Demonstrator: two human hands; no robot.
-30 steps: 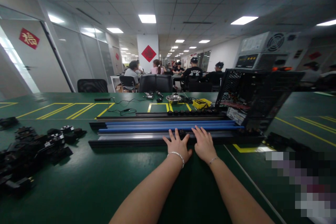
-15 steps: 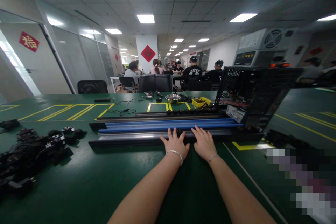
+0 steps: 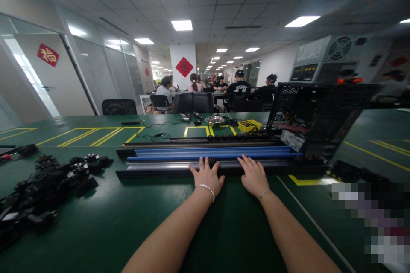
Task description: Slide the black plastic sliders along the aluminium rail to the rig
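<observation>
Forearms (image 3: 173, 230), both bare, slant in from the bottom edge and lean toward each other over the smooth dark-green tabletop (image 3: 134, 222). Wrists next: a silver bangle (image 3: 206, 188) on the left, a thin chain bracelet (image 3: 264, 193) on the right. And the hands, both palm-down and well apart! Left hand (image 3: 207, 177) is fanned wide, thumb out to the right, grasping nothing; right hand (image 3: 253, 175), fingers closer together and tips angled leftward, is just as loose. Under their fingers lies the long black rail with a glossy clear strip (image 3: 156, 168), crosswise on the table. A small black part (image 3: 212, 161) shows between two left fingertips; whether they touch it, can't tell. Just beyond, parallel, the long bright-blue rail (image 3: 179, 152). Farther out, a yellow plastic basket (image 3: 250, 130) and a round shiny metal bowl (image 3: 214, 124), then seated people (image 3: 240, 87).
</observation>
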